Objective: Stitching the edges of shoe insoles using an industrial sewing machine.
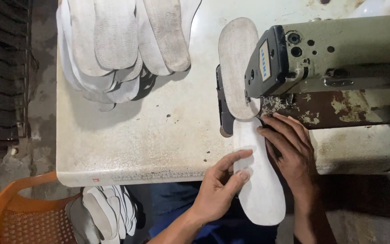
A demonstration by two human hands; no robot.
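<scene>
A white insole [258, 180] lies over the table's front edge, its toe under the head of a grey-green sewing machine [330, 54]. My left hand [220, 185] pinches its left edge between thumb and fingers. My right hand [290, 151] rests flat on its right side, fingertips close to the needle area. A second, greyer insole [236, 68] extends away behind the needle, joined end to end with the white one.
A fanned pile of several insoles [118, 45] lies at the far left of the worn white table [159, 135]. An orange plastic chair [19, 212] at the lower left holds more insoles [107, 212]. Dark ribbed material [1, 68] stands left of the table.
</scene>
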